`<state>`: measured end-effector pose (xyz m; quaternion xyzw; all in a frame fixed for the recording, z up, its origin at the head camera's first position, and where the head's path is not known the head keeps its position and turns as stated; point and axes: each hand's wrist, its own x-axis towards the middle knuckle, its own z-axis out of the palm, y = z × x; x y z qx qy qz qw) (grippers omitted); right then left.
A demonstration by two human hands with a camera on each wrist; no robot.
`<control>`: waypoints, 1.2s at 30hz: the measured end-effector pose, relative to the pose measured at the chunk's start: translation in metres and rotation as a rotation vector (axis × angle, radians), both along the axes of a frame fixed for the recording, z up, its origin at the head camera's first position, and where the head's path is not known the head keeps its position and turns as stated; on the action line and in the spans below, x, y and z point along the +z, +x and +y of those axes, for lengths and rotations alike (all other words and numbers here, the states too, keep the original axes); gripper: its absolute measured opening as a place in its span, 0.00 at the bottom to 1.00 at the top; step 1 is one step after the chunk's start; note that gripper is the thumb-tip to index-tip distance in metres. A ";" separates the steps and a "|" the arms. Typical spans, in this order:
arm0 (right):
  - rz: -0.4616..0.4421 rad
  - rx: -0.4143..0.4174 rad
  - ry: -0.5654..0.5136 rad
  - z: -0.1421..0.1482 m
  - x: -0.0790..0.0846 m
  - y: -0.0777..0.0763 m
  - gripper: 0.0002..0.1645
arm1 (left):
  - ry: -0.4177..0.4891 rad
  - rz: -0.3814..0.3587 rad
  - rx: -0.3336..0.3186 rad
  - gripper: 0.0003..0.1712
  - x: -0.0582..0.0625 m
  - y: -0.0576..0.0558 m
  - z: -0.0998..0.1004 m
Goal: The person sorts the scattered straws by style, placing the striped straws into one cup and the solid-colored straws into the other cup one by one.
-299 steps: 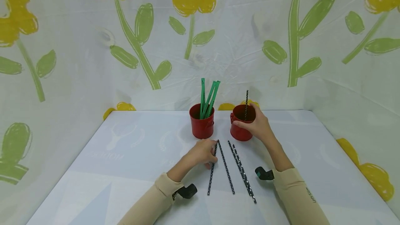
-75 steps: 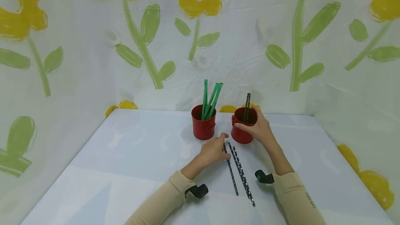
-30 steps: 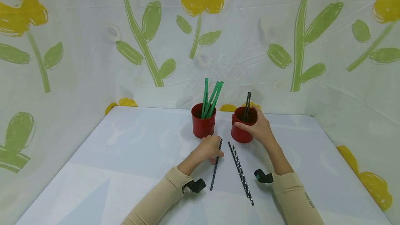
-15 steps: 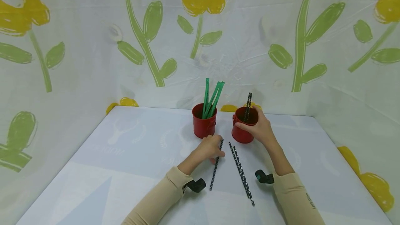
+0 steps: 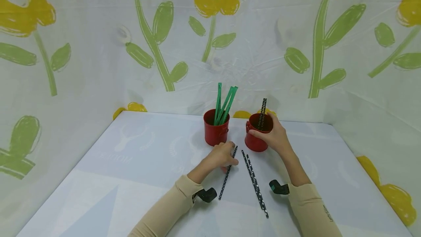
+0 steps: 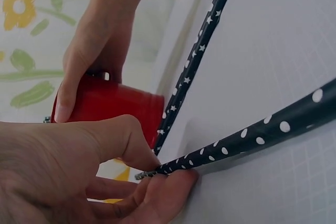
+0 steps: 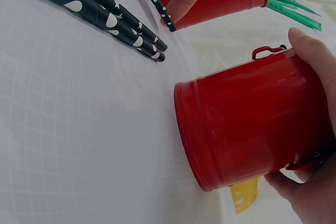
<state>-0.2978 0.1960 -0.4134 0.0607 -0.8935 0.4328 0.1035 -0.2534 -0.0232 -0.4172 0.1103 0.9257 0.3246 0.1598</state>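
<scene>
My left hand (image 5: 220, 157) pinches a black paper straw with white dots (image 5: 224, 184) near its far end, thumb against fingers. In the left wrist view this dotted straw (image 6: 233, 142) runs toward the camera from the fingertips. My right hand (image 5: 277, 136) grips a red metal bucket (image 5: 254, 142) around its rim, thumb in front and fingers behind. Two black patterned straws (image 5: 263, 109) stand in that bucket, leaning slightly right. Between the hands, two more black straws (image 5: 254, 176) lie side by side on the table, one with stars and one with dots.
Left of the gripped bucket, a second red bucket (image 5: 215, 134) holds several green-wrapped sticks (image 5: 225, 105). Both stand near the white table's (image 5: 148, 156) back edge, with a flower-printed cloth wall (image 5: 253, 57) behind and at the sides.
Ten seconds ago one straw stood in the right bucket; now two do. My left hand has since picked another straw off the table and swung its near end leftward. My right hand stays on the bucket.
</scene>
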 end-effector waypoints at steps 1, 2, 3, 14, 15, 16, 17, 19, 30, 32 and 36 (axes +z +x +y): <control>-0.001 -0.001 0.001 0.000 0.000 0.000 0.64 | 0.007 0.003 -0.004 0.35 0.000 0.000 0.000; -0.001 -0.002 0.002 0.000 0.000 0.000 0.64 | 0.015 0.005 -0.010 0.34 0.000 -0.001 0.000; -0.002 -0.002 0.003 0.000 0.000 0.000 0.64 | 0.021 0.007 -0.017 0.33 0.000 -0.001 0.000; 0.008 0.005 0.006 0.001 0.000 0.001 0.64 | 0.127 -0.012 -0.041 0.28 0.004 -0.003 0.000; 0.009 0.006 0.007 0.001 0.000 0.001 0.64 | 0.143 -0.008 -0.039 0.27 0.004 -0.003 0.000; 0.010 0.006 0.006 0.001 0.000 0.001 0.64 | 0.158 -0.003 -0.038 0.27 0.005 -0.002 0.000; 0.010 0.006 0.007 0.001 0.000 0.001 0.64 | 0.175 0.002 -0.036 0.27 0.005 -0.002 0.000; 0.011 0.005 0.009 0.001 0.000 0.001 0.64 | 0.204 0.016 -0.034 0.26 0.005 -0.003 0.000; 0.014 0.005 0.013 0.000 0.000 0.000 0.64 | 0.351 0.040 -0.040 0.25 0.007 -0.003 0.000; 0.015 0.005 0.013 0.000 0.000 0.000 0.63 | 0.379 0.049 -0.043 0.25 0.008 -0.003 0.000; 0.019 0.004 0.017 0.000 0.000 0.000 0.63 | 0.438 0.079 -0.048 0.21 0.009 -0.003 0.000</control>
